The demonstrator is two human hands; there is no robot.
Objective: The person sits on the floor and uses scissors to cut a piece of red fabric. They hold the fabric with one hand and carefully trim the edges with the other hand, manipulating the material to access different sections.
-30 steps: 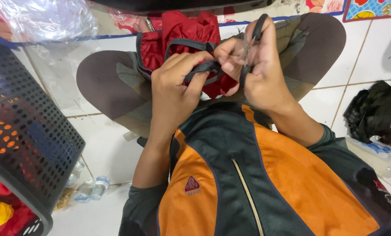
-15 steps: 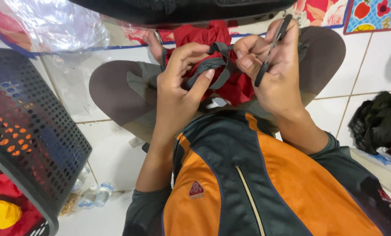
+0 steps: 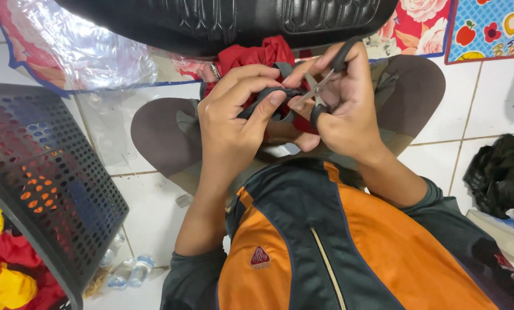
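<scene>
Grey woven strap on the bundled red fabric item is the centre of it all, pinched up between thumb and forefinger of the left hand above the person's lap. At 3 o'clock of that pinch, the right hand is clamped on a pair of small black-handled scissors, fingers through the loops. The scissors' long axis runs from the handles at 2 o'clock down to the tips at 8 o'clock, tips pointing at the strap and just beside the left fingertips; whether the blades are parted I cannot tell. The strap's long axis runs roughly 9 to 3 o'clock, so the blades meet it crosswise. Both hands are close together, the left one nearer, actually gripping the strap. Off at 8 o'clock sits a black perforated plastic basket, and a dark crumpled bag lies at 4 o'clock.
</scene>
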